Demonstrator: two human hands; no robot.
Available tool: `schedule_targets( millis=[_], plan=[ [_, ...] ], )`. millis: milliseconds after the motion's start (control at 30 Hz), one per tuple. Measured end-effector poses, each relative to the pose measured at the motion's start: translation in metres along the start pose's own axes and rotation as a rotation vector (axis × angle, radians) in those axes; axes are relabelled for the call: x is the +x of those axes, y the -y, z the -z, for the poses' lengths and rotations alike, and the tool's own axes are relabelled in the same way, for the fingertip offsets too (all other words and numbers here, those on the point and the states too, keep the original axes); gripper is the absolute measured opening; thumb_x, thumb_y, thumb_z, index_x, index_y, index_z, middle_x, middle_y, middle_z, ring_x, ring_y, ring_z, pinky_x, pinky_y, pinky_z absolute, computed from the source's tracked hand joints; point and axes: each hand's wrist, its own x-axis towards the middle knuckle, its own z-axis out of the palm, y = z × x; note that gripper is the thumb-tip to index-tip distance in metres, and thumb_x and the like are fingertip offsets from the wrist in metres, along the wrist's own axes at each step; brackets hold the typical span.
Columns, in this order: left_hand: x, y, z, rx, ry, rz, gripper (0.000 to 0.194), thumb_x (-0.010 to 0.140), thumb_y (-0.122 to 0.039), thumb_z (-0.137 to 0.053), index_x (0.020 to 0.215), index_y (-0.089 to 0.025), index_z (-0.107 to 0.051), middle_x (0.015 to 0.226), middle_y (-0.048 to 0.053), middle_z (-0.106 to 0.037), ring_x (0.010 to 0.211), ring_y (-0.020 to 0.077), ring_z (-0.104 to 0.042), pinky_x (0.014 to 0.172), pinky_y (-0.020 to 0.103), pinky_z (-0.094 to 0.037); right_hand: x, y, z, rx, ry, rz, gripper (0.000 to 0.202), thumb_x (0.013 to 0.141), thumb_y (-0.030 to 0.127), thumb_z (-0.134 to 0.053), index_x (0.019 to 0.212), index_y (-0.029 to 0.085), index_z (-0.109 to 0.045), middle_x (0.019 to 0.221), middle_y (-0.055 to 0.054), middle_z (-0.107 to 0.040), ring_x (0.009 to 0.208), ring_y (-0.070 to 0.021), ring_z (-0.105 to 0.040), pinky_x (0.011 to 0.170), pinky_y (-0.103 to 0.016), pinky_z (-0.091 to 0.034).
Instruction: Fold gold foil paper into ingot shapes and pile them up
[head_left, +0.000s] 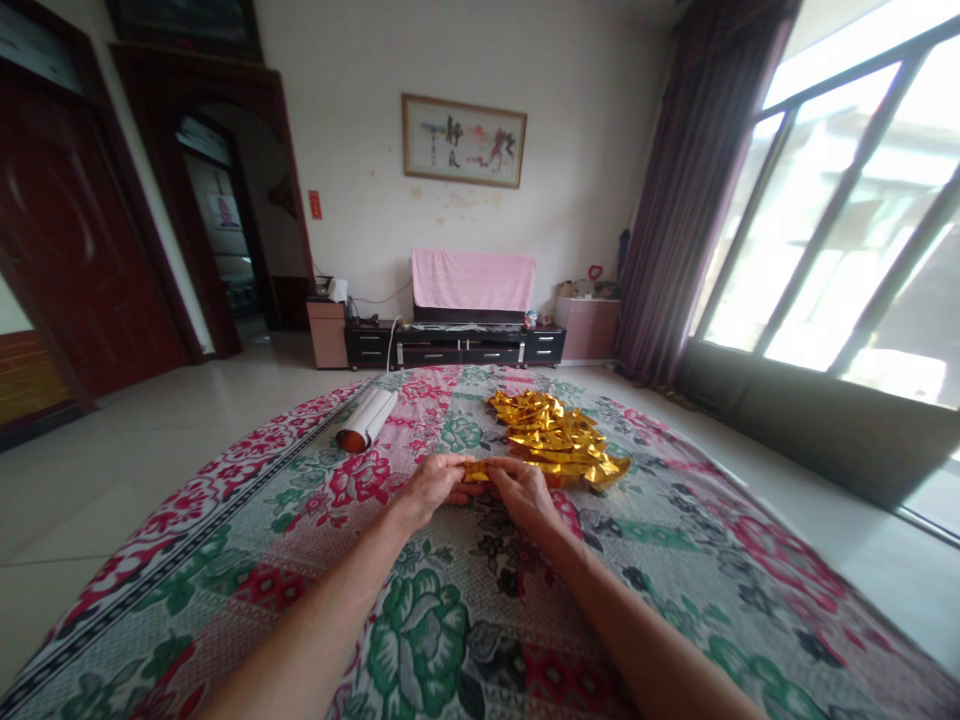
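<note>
Between my two hands is a small folded piece of gold foil paper, held just above the flowered cloth. My left hand pinches its left end, and my right hand grips the right end with fingers bent over it. Parts of the piece are hidden behind the fingers. Just beyond my right hand lies a pile of shiny folded gold foil pieces, pointed at their ends. A white roll with an orange-brown open end lies on the cloth, farther off to the left.
The flowered cloth covers a broad rounded surface under my arms. Across the room stand a low black cabinet and a pink cloth draped above it. A window and purple curtain are at right, dark red doors at left.
</note>
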Motion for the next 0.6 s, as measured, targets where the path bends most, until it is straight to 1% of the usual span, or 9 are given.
schedule_targets(
  millis=[67,133,267,333,400,433,500,600],
  plan=[
    [-0.001,-0.001,0.001,0.022,0.028,0.006,0.035,0.074,-0.014,-0.048,0.107,-0.015,-0.061,0.088,0.007,-0.069,0.066,0.0117,-0.064,0.054,0.017,-0.045,0.001,-0.001,0.001,0.030,0.015,-0.001,0.032,0.075,0.032,-0.049,0.096,0.019,-0.069,0.081,-0.002,-0.069,0.071,-0.0167,-0.062,0.061,-0.024,-0.049],
    [-0.003,-0.004,0.003,0.040,0.031,0.023,0.034,0.073,-0.016,-0.050,0.105,-0.015,-0.062,0.087,0.007,-0.069,0.066,0.0121,-0.064,0.053,0.017,-0.045,0.000,0.001,0.003,0.077,0.041,-0.007,0.034,0.074,0.032,-0.050,0.101,0.018,-0.066,0.080,-0.003,-0.069,0.071,-0.0167,-0.062,0.061,-0.025,-0.049],
    [-0.007,-0.013,0.010,0.060,0.011,0.083,0.032,0.073,-0.022,-0.053,0.102,-0.013,-0.061,0.078,0.008,-0.068,0.060,0.0130,-0.064,0.049,0.018,-0.043,-0.004,0.010,0.007,0.243,0.121,-0.064,0.050,0.073,0.031,-0.053,0.120,0.015,-0.051,0.077,-0.004,-0.069,0.068,-0.0171,-0.063,0.060,-0.026,-0.049],
    [-0.008,-0.016,0.015,0.063,-0.020,0.087,0.029,0.073,-0.023,-0.053,0.098,-0.012,-0.061,0.074,0.007,-0.068,0.057,0.0132,-0.064,0.047,0.018,-0.042,-0.006,0.014,0.007,0.262,0.122,-0.069,0.050,0.073,0.032,-0.052,0.119,0.014,-0.049,0.073,-0.004,-0.068,0.066,-0.0167,-0.063,0.059,-0.025,-0.049],
    [-0.008,-0.017,0.021,0.060,-0.054,0.081,0.025,0.073,-0.025,-0.053,0.093,-0.011,-0.060,0.071,0.007,-0.067,0.055,0.0130,-0.063,0.045,0.018,-0.041,-0.008,0.015,0.006,0.195,0.081,-0.029,0.045,0.072,0.032,-0.053,0.113,0.015,-0.054,0.070,-0.002,-0.067,0.062,-0.0154,-0.061,0.057,-0.024,-0.048],
    [-0.008,-0.017,0.023,0.056,-0.064,0.083,0.024,0.073,-0.025,-0.053,0.091,-0.011,-0.059,0.070,0.006,-0.067,0.054,0.0128,-0.063,0.045,0.018,-0.040,-0.008,0.016,0.006,0.153,0.054,0.000,0.043,0.071,0.032,-0.054,0.110,0.015,-0.055,0.071,-0.002,-0.066,0.062,-0.0146,-0.060,0.056,-0.023,-0.047],
    [-0.008,-0.016,0.027,0.048,-0.068,0.093,0.023,0.073,-0.026,-0.053,0.090,-0.012,-0.058,0.069,0.006,-0.066,0.052,0.0124,-0.062,0.044,0.018,-0.040,-0.009,0.015,0.004,0.117,0.010,0.048,0.042,0.069,0.031,-0.056,0.108,0.017,-0.055,0.084,-0.003,-0.065,0.066,-0.0140,-0.060,0.057,-0.022,-0.047],
    [-0.007,-0.016,0.029,0.056,-0.063,0.104,0.022,0.073,-0.026,-0.051,0.089,-0.012,-0.058,0.069,0.006,-0.066,0.053,0.0127,-0.063,0.044,0.017,-0.039,-0.010,0.014,0.002,0.199,0.009,0.066,0.048,0.071,0.030,-0.055,0.117,0.019,-0.046,0.107,-0.007,-0.059,0.077,-0.0144,-0.061,0.059,-0.022,-0.048]
  ],
)
